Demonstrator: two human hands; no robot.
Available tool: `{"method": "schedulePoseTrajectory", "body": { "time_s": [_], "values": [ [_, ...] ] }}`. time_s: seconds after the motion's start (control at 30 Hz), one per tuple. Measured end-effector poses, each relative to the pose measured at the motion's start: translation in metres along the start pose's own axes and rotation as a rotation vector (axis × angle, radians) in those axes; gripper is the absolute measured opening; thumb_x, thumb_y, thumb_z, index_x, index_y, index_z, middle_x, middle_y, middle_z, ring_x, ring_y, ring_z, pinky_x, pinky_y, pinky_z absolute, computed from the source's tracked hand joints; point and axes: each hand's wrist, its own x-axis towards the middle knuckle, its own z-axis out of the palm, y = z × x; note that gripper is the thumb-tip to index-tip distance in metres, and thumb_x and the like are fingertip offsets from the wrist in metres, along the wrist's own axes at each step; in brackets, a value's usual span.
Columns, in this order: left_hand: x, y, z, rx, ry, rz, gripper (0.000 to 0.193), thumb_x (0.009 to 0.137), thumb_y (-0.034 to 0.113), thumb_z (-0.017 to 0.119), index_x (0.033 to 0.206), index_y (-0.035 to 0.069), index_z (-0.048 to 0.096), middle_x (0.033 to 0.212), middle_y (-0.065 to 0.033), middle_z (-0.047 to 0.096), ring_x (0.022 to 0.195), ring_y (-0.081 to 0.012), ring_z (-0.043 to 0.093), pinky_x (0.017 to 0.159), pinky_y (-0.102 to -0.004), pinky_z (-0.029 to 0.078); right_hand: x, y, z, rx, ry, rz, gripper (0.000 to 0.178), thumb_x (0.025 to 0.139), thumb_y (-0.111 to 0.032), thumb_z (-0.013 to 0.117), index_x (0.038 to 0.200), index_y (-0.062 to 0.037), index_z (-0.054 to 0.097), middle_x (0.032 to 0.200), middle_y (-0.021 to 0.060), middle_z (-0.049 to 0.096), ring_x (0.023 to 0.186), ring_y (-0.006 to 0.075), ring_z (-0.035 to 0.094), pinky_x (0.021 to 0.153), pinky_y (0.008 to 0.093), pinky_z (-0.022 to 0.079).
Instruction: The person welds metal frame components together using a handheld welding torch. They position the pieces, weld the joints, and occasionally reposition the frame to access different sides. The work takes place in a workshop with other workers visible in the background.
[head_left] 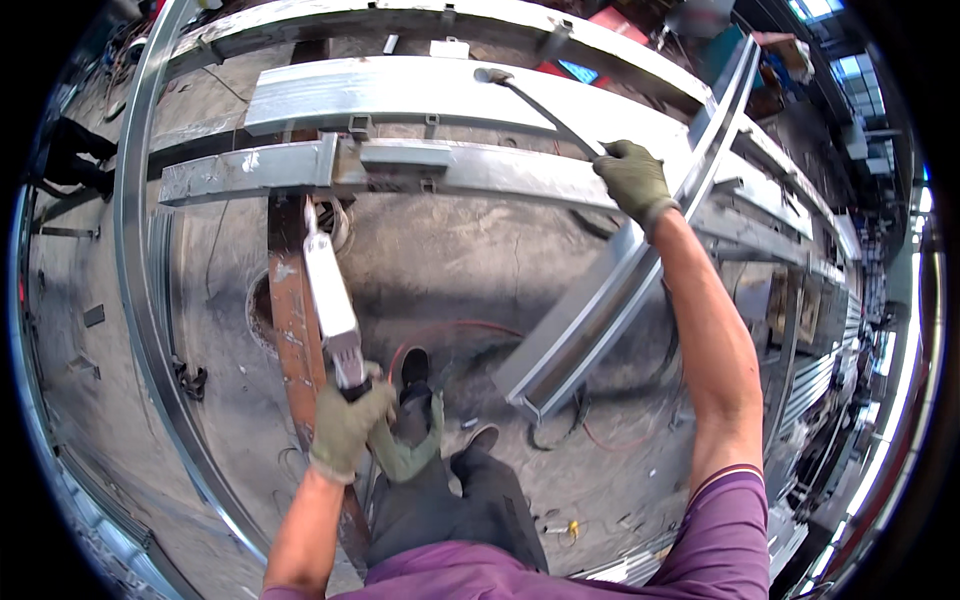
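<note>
My left hand [352, 425], in an olive glove, is closed around the rear end of a long white tool [328, 285]. Its body is tube-shaped, with a narrow tip pointing away and a grey section by my fingers; its exact kind is unclear. A curved green piece [415, 452] shows beside that hand. My right hand [635, 182], also gloved, grips the end of a hammer [552, 118]. The hammer's head lies over a wide pale metal beam [370, 88]. Close beside my right wrist, a long steel channel [590, 315] slants across the frame.
Square steel tubes [240, 172] run crosswise ahead, with short stubs attached. A tall steel rail [140, 250] curves down the left. Beneath the work lies a rusty brown beam [290, 330]. A red hose [455, 323] crosses the concrete floor. Another person's dark-clothed legs [80, 155] stand far left.
</note>
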Motion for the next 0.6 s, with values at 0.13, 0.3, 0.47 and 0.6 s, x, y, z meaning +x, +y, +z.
{"method": "schedulePoseTrajectory", "body": {
  "time_s": [0.13,0.3,0.47,0.6],
  "values": [
    [-0.006,0.022,0.017,0.144,0.027,0.082,0.027,0.092,0.02,0.081,0.11,0.003,0.069,0.075,-0.0023,0.068,0.063,-0.0132,0.066,0.06,-0.0303,0.051,-0.17,0.036,-0.065,0.714,-0.203,0.059,0.03,0.097,-0.021,0.064,0.109,0.0059,0.071,0.073,0.0044,0.061,0.059,0.0129,0.059,0.055,0.0294,0.047],
    [0.025,0.035,0.047,0.503,-0.094,0.394,0.033,0.088,0.029,0.087,0.103,0.001,0.075,0.083,0.0005,0.071,0.073,-0.0099,0.064,0.065,-0.0307,0.051,-0.323,0.089,-0.086,0.876,-0.172,0.214,0.038,0.098,-0.019,0.08,0.129,0.0017,0.071,0.087,-0.0017,0.065,0.069,0.0088,0.058,0.06,0.0275,0.047],
    [0.037,0.056,0.137,0.875,-0.105,0.445,0.046,0.083,0.046,0.092,0.097,0.004,0.079,0.084,-0.0018,0.073,0.073,-0.0116,0.065,0.068,-0.0316,0.052,-0.417,0.137,-0.029,0.756,-0.152,0.141,0.015,0.097,-0.014,0.079,0.098,-0.0007,0.073,0.076,-0.0069,0.056,0.072,0.003,0.046,0.061,0.0262,0.041],
    [0.083,0.055,0.188,1.214,-0.182,0.533,0.057,0.082,0.056,0.09,0.108,0.005,0.083,0.089,-0.0062,0.077,0.073,-0.0159,0.069,0.073,-0.0327,0.057,-0.491,0.147,0.027,0.606,-0.107,0.032,0.02,0.091,-0.013,0.078,0.107,-0.0024,0.074,0.08,0.0175,0.07,0.069,0.0274,0.069,0.069,0.0401,0.055]
  ]
}}
